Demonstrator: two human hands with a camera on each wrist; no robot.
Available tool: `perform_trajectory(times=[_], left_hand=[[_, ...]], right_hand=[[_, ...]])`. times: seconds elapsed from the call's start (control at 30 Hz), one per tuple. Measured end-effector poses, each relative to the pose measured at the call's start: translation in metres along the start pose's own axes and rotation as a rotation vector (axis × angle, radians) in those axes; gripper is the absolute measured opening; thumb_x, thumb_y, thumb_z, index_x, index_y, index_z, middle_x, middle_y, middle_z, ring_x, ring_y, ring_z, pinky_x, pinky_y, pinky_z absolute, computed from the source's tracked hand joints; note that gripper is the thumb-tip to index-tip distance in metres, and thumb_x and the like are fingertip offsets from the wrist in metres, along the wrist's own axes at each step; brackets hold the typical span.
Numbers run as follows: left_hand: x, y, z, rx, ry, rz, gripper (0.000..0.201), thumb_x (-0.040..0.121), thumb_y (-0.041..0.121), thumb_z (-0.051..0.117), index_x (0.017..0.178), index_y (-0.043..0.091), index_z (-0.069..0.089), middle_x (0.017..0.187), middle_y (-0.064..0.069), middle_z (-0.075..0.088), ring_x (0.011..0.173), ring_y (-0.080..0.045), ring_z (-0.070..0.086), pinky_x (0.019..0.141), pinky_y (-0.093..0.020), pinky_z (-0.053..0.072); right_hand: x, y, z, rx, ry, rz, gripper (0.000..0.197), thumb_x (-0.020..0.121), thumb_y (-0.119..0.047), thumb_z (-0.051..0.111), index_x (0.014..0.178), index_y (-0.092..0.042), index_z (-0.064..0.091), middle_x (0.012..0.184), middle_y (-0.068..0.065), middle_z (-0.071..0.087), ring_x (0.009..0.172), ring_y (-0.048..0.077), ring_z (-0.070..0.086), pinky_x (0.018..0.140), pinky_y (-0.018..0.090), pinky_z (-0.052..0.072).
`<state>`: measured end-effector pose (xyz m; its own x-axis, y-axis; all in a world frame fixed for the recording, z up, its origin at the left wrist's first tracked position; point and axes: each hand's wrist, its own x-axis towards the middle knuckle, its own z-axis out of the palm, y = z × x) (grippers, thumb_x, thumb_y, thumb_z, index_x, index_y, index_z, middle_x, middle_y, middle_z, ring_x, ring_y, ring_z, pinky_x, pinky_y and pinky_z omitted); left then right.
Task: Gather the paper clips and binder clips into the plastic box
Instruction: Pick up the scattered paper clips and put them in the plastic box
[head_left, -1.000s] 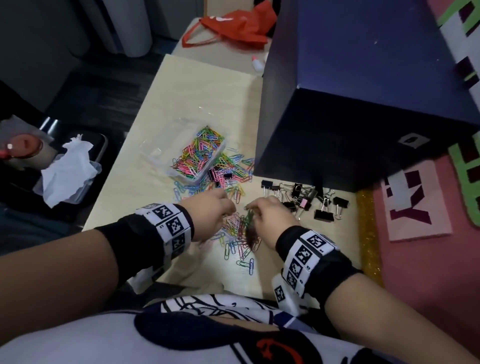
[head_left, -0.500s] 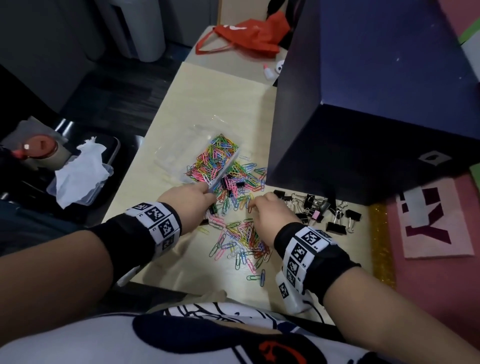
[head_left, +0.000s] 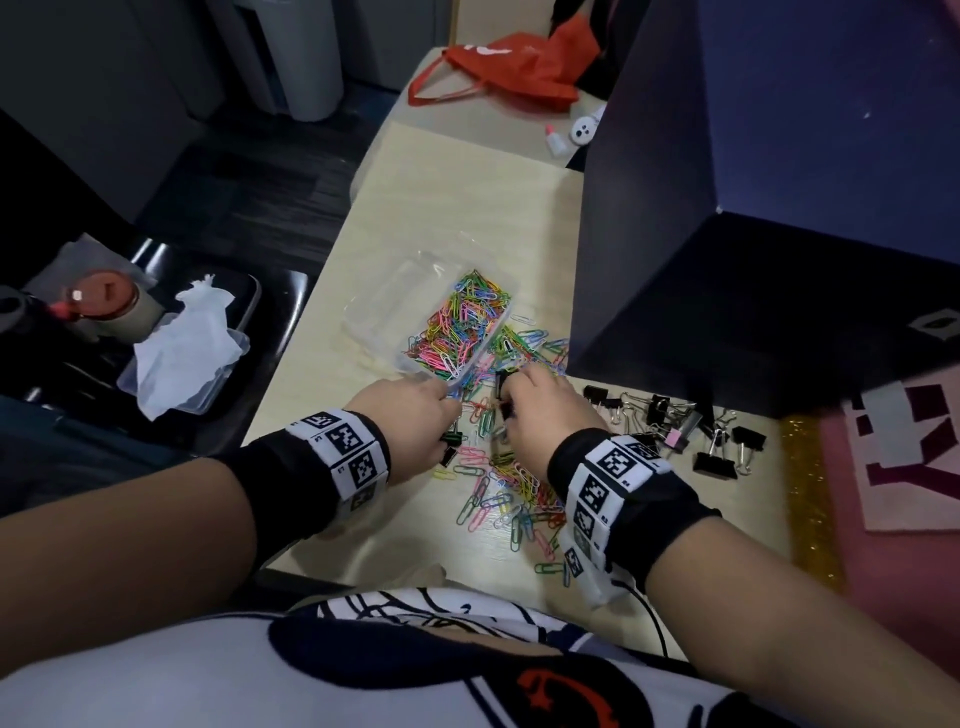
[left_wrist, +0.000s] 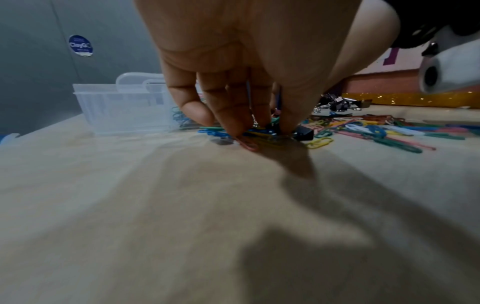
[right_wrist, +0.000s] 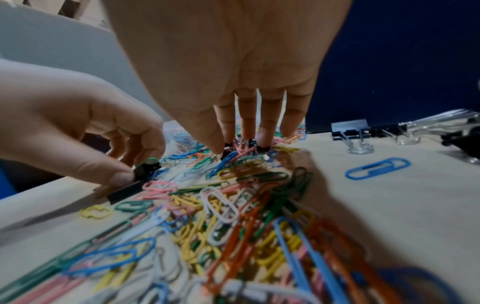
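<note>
Both hands work fingertips-down in the scatter of paper clips (head_left: 511, 488) on the pale table (head_left: 457, 197). Left hand (head_left: 410, 423) pinches a black binder clip (right_wrist: 141, 171) between thumb and fingers; right hand (head_left: 545, 410) has its fingertips curled down on another small black clip (head_left: 501, 400) — whether they grip it I cannot tell.

Just beyond the hands lies the plastic box (head_left: 379, 306), its long axis running diagonally away toward the right, partly filled with coloured clips. More binder clips (head_left: 691, 431) sit to the right, against a dark blue box (head_left: 779, 208) that walls off that side — bare table shows beyond the plastic box.
</note>
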<state>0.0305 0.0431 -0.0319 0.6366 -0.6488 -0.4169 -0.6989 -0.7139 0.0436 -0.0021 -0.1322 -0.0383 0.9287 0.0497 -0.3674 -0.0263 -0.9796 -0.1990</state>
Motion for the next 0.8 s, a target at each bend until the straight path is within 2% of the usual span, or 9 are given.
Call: perform_trajectory(times=[0.07, 0.23, 0.4, 0.57, 0.67, 0.8], left_hand=[[-0.001, 0.0, 0.001, 0.018, -0.002, 0.021, 0.035, 0.087, 0.035, 0.049, 0.115, 0.015, 0.053, 0.115, -0.006, 0.053, 0.109, -0.027, 0.051, 0.083, -0.039, 0.05], [0.002, -0.003, 0.001, 0.036, -0.003, 0.062, 0.035, 0.087, 0.033, 0.049, 0.117, 0.015, 0.049, 0.114, -0.007, 0.054, 0.104, -0.029, 0.054, 0.079, -0.039, 0.049], [0.008, -0.003, -0.001, 0.059, -0.014, 0.115, 0.03, 0.089, 0.028, 0.047, 0.114, 0.014, 0.055, 0.11, -0.007, 0.055, 0.102, -0.03, 0.056, 0.081, -0.039, 0.05], [0.011, -0.003, -0.004, 0.024, 0.021, 0.134, 0.032, 0.087, 0.033, 0.047, 0.11, 0.013, 0.055, 0.105, -0.006, 0.055, 0.096, -0.029, 0.058, 0.075, -0.037, 0.049], [0.011, -0.002, -0.005, 0.009, 0.066, 0.127, 0.031, 0.086, 0.033, 0.045, 0.107, 0.013, 0.054, 0.103, -0.006, 0.056, 0.093, -0.028, 0.058, 0.074, -0.037, 0.051], [0.011, 0.0, -0.006, 0.033, 0.083, 0.093, 0.03, 0.091, 0.033, 0.04, 0.108, 0.012, 0.052, 0.106, -0.006, 0.056, 0.093, -0.029, 0.059, 0.075, -0.037, 0.05]], right_hand=[[0.002, 0.0, -0.001, 0.015, 0.038, 0.067, 0.025, 0.092, -0.021, 0.049, 0.117, -0.02, 0.048, 0.125, 0.003, 0.048, 0.117, 0.028, 0.046, 0.093, 0.042, 0.043], [0.01, -0.002, -0.002, 0.065, 0.033, 0.114, 0.044, 0.091, -0.034, 0.056, 0.132, -0.024, 0.043, 0.129, 0.004, 0.05, 0.121, 0.028, 0.046, 0.097, 0.043, 0.044], [0.014, -0.003, 0.0, 0.07, 0.052, 0.127, 0.027, 0.092, -0.025, 0.053, 0.119, -0.024, 0.052, 0.121, 0.005, 0.052, 0.115, 0.028, 0.048, 0.093, 0.039, 0.045], [0.008, 0.001, -0.005, 0.165, 0.128, 0.139, 0.026, 0.089, -0.022, 0.057, 0.115, -0.022, 0.052, 0.121, 0.003, 0.053, 0.11, 0.025, 0.053, 0.089, 0.035, 0.045], [0.002, 0.004, -0.012, 0.258, 0.178, 0.202, 0.02, 0.091, -0.019, 0.052, 0.111, -0.021, 0.051, 0.115, 0.002, 0.056, 0.099, 0.024, 0.058, 0.082, 0.034, 0.047], [-0.006, 0.011, -0.017, 0.367, 0.216, 0.255, 0.017, 0.094, -0.011, 0.042, 0.103, -0.023, 0.051, 0.111, 0.001, 0.058, 0.095, 0.022, 0.057, 0.079, 0.031, 0.044]])
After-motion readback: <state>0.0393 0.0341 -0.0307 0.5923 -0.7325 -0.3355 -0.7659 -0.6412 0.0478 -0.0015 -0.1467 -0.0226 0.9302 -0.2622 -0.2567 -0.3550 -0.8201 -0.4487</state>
